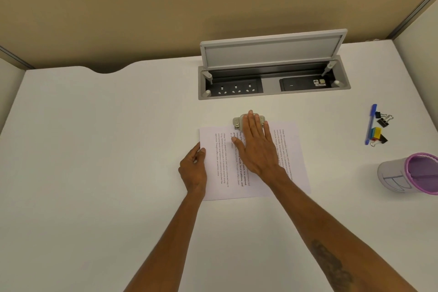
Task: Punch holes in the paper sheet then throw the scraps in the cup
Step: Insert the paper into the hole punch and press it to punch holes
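Punch (248, 121), at far edge of sheet (292, 163), is pressed by flat right hand (257, 149); left edge is pinched by left hand (193, 168). Cup (391, 174) contents unclear.

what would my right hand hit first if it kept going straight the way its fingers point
The right hand lies flat on the hole punch at the far edge of the paper sheet, so it would shove that first. Beyond is bare desk, then probably the open socket box, though depth is unclear.

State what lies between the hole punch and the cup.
Head view: right part of the paper sheet, then bare desk; pen and clips lie farther back.
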